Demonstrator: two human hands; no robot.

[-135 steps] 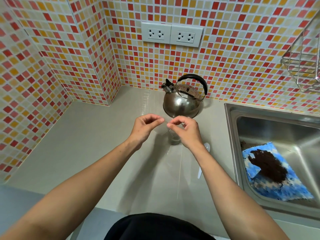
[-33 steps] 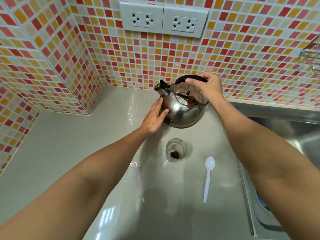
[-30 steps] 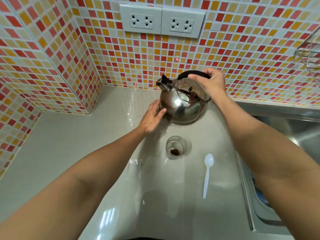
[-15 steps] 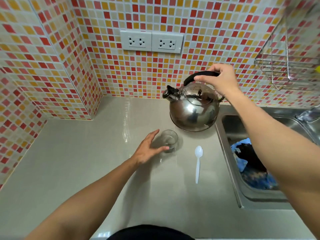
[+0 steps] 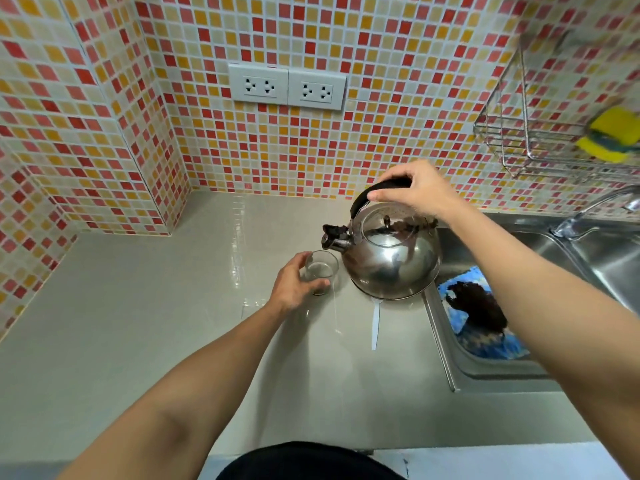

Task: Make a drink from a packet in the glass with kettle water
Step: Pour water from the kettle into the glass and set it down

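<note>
A shiny steel kettle (image 5: 391, 258) hangs in the air above the grey counter (image 5: 138, 323), held by its black handle in my right hand (image 5: 419, 190). Its spout points left, just above and to the right of a small clear glass (image 5: 322, 268) with dark powder at the bottom. My left hand (image 5: 294, 285) wraps around the left side of the glass, which stands on the counter. No water shows at the spout. No packet is in view.
A white plastic spoon (image 5: 375, 323) lies on the counter, its bowl hidden under the kettle. To the right a steel sink (image 5: 485, 372) holds a blue cloth (image 5: 485, 327) with a dark stain. A tap (image 5: 588, 213), a wire rack (image 5: 519, 133) with a yellow sponge (image 5: 613, 133) and wall sockets (image 5: 287, 85) are nearby.
My right hand lifted the kettle off the counter and brought its spout down beside the glass. My left hand left the kettle's side and closed around the glass.
</note>
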